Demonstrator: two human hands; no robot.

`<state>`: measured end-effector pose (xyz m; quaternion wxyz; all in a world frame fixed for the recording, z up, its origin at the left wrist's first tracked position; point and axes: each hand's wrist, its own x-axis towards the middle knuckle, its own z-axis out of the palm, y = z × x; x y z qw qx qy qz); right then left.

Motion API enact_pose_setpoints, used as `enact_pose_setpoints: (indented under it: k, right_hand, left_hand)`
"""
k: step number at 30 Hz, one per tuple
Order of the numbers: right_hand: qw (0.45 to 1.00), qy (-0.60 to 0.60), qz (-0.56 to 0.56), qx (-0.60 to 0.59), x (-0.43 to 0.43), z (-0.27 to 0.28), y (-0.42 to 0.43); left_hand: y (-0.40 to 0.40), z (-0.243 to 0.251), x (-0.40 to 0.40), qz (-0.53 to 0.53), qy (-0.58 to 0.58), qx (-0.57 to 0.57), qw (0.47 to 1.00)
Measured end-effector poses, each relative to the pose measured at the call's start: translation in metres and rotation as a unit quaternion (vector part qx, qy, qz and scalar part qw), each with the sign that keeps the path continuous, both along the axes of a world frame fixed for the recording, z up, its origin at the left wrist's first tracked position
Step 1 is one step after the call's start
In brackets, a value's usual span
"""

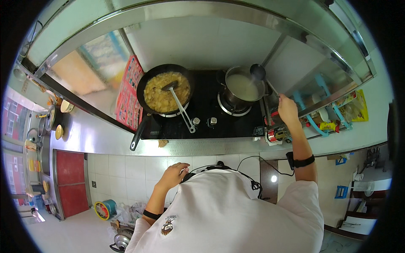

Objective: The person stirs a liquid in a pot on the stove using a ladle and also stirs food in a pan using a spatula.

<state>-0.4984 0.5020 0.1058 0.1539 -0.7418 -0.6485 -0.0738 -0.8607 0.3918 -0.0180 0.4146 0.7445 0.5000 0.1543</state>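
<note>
My right hand (286, 107) grips the handle of a black ladle (258, 72), whose bowl is over the right rim of a steel pot (233, 95). Pale, cloudy liquid (243, 88) fills much of the pot, which stands on the right burner. My left hand (173, 174) hangs by my waist, fingers loosely bent, with nothing visible in it. On the left burner sits a black frying pan (141, 95) with yellowish, chunky food in liquid (158, 98). A spatula (181, 106) with a dark head and metal handle rests in it, its handle reaching over the hob (205, 131).
A red printed sheet (129, 95) stands left of the pan. The pan's handle (139, 134) juts over the counter edge (190, 148). Jars (277, 134) and a blue rack (308, 117) with packets are at the right. Lidded pots (50, 117) stand far left. Metal-framed panels surround the hob.
</note>
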Motion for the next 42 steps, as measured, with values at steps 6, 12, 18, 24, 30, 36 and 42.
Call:
enact_pose_setpoints:
  k: [6,12,18,24,30,36,42]
  right_hand:
    - [0.992,0.056,-0.017,-0.110,-0.004,-0.027,0.038]
    - [0.987,0.118,-0.007,-0.107,-0.005,-0.062,0.064]
    - [0.974,0.147,0.121,-0.121,0.004,-0.060,0.062]
    - [0.955,0.103,0.223,-0.166,0.024,-0.032,0.044]
    - [0.960,0.001,0.190,-0.205,0.023,0.006,0.026]
    - [0.979,-0.075,0.097,-0.166,0.022,-0.007,0.030]
    - [0.988,-0.015,0.056,-0.140,0.033,-0.045,0.049]
  left_hand:
    - [-0.007,0.003,-0.001,0.027,0.001,0.036,0.999]
    - [-0.026,0.003,0.002,0.083,0.012,0.055,0.995]
    - [-0.036,-0.004,0.018,0.095,0.024,0.035,0.995]
    - [-0.034,0.002,0.047,0.083,0.008,0.030,0.996]
    - [-0.032,-0.001,0.061,0.064,0.030,0.008,0.997]
    - [-0.028,-0.005,0.062,0.048,0.038,0.038,0.997]
    - [-0.025,-0.008,0.058,0.045,0.045,0.034,0.997]
